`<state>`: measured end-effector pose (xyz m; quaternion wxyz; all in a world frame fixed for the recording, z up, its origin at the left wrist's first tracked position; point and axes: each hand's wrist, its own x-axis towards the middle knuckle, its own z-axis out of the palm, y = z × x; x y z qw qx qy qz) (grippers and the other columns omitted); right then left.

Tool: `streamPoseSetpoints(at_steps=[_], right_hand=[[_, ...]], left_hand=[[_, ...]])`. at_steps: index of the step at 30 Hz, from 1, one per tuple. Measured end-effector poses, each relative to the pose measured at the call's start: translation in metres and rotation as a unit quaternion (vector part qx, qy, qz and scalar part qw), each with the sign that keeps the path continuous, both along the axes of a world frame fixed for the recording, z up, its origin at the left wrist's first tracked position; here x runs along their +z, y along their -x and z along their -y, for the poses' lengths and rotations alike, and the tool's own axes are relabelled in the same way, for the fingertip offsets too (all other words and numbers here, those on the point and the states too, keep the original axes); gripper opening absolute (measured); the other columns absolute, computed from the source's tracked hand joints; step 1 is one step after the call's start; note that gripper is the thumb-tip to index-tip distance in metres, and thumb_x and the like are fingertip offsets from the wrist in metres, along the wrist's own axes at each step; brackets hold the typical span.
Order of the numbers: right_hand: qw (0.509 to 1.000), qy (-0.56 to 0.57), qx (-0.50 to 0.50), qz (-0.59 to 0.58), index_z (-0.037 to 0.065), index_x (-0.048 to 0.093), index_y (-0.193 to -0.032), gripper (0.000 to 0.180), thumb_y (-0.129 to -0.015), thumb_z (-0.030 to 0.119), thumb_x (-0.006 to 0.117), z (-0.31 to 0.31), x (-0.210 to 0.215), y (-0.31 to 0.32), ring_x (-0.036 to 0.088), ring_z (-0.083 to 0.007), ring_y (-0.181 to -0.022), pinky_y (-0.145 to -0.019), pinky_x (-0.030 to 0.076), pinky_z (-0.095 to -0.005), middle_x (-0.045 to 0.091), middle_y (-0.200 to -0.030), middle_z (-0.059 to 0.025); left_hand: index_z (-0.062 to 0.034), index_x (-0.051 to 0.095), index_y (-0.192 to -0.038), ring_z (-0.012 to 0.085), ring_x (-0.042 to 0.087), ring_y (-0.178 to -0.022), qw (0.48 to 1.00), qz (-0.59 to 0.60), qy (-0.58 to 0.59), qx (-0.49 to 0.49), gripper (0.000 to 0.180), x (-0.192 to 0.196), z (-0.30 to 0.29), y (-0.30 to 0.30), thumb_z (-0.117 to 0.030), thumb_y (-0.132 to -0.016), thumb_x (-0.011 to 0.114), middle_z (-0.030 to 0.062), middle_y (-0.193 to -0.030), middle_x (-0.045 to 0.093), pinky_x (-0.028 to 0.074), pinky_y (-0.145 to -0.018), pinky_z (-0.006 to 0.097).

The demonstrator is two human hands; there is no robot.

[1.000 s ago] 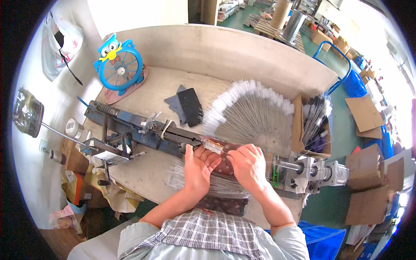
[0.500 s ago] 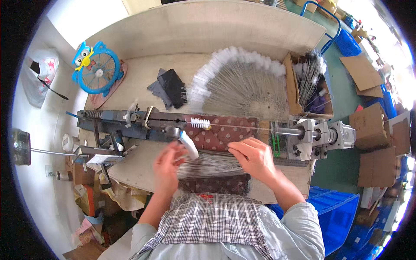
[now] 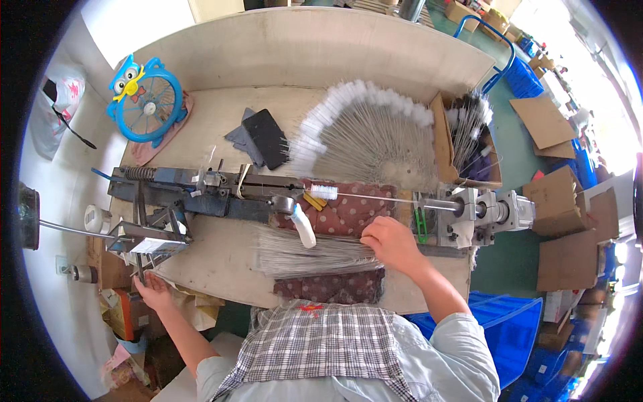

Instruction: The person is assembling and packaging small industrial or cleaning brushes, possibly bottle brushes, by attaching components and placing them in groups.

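My left hand (image 3: 155,292) is at the lower left, palm turned up and fingers apart, beside the low end of a black metal lever (image 3: 140,260); whether it touches the lever I cannot tell. Over the right end of a bundle of thin metal wires (image 3: 305,253), my right hand (image 3: 394,244) has thumb and fingers pinched together. What lies between those fingertips is hidden. Behind the wires, a white bristle brush (image 3: 324,192) is held on a wire stretched between the long dark bench machine (image 3: 221,194) and the metal spindle (image 3: 462,202). A white-sleeved handle (image 3: 304,226) points toward me.
Finished white-tipped brushes (image 3: 365,100) lie fanned out at the back, beside a carton (image 3: 445,144) of more brushes. A blue toy-like fan (image 3: 149,107) stands back left. Dark cloths (image 3: 264,137) lie near the middle. A blue crate (image 3: 499,335) sits at lower right.
My left hand has moved from beside the white handle to the lower left by the lever. My right hand stays by the wires. The brush now shows thicker, and a yellow piece is visible below it.
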<state>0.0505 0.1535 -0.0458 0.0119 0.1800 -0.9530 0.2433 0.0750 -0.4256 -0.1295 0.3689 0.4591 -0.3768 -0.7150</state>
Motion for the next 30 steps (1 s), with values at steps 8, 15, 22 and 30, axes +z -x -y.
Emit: streamPoseSetpoints(at_steps=[8,15,22,30], right_hand=[[0.995,0.052,-0.081,0.02,0.007,0.064,-0.081,0.012,-0.08,0.019,0.062,-0.001,0.0,0.011,0.06,-0.0285,-0.08,-0.07,0.048,-0.0386,0.063,-0.081,-0.008],[0.989,0.126,-0.047,0.06,0.008,0.066,-0.085,0.016,-0.081,0.022,0.063,-0.017,-0.013,0.017,0.061,-0.0268,-0.085,-0.074,0.048,-0.0373,0.065,-0.084,-0.0076],[0.995,0.099,0.021,0.012,0.009,0.064,-0.087,0.011,-0.078,0.015,0.063,-0.017,-0.014,0.009,0.059,-0.0272,-0.082,-0.073,0.048,-0.0374,0.061,-0.082,-0.0066],[0.994,-0.093,0.035,-0.053,0.007,0.054,-0.09,0.024,-0.068,0.004,0.06,0.002,0.013,0.004,0.059,-0.0253,-0.077,-0.064,0.051,-0.0371,0.051,-0.084,-0.0074]], left_hand=[[-0.0077,0.053,-0.117,0.0172,0.057,-0.095,0.994,-0.016,-0.047,-0.097,0.04,0.005,-0.137,0.005,-0.037,-0.091,0.055,0.0076,-0.101,0.062,0.048,-0.083,0.03],[-0.0037,0.048,-0.12,0.0207,0.056,-0.1,0.881,-0.057,-0.081,-0.463,0.037,0.047,-0.286,0.027,-0.028,-0.092,0.052,0.0091,-0.108,0.058,0.044,-0.091,0.035],[-0.0085,0.05,-0.107,0.0155,0.055,-0.083,0.827,0.054,0.009,-0.56,0.031,0.099,-0.392,0.047,-0.022,-0.084,0.064,0.0031,-0.091,0.056,0.043,-0.074,0.031],[-0.0037,0.055,-0.097,0.0097,0.042,-0.042,0.679,-0.137,-0.425,-0.582,0.044,0.177,-0.313,0.055,-0.044,-0.097,0.039,0.0,-0.059,0.05,0.041,-0.046,0.026]])
